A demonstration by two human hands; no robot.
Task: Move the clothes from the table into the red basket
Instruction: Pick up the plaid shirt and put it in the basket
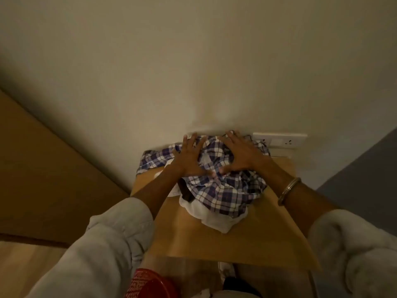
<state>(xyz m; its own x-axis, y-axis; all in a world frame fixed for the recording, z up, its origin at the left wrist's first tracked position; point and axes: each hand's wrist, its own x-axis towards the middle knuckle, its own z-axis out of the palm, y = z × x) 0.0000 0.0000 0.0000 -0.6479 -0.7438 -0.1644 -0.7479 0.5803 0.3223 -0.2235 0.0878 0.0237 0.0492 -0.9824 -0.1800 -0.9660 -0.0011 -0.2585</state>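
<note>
A heap of clothes lies on the small wooden table (pixel 247 239) against the wall: a blue-and-white plaid shirt (pixel 223 190) on top, a white garment (pixel 214 220) under its near edge. My left hand (pixel 190 158) rests flat on the left side of the heap, fingers spread. My right hand (pixel 242 155) presses on the right side, fingers spread too; the thumbs nearly meet in the middle. Neither hand has closed around the cloth. The red basket (pixel 148 284) shows partly at the bottom edge, on the floor below the table's near left corner.
A white wall socket plate (pixel 279 139) sits just behind the table on the right. A wooden panel (pixel 43 173) runs along the left. Something white (pixel 204 294) lies beside the basket at the bottom edge.
</note>
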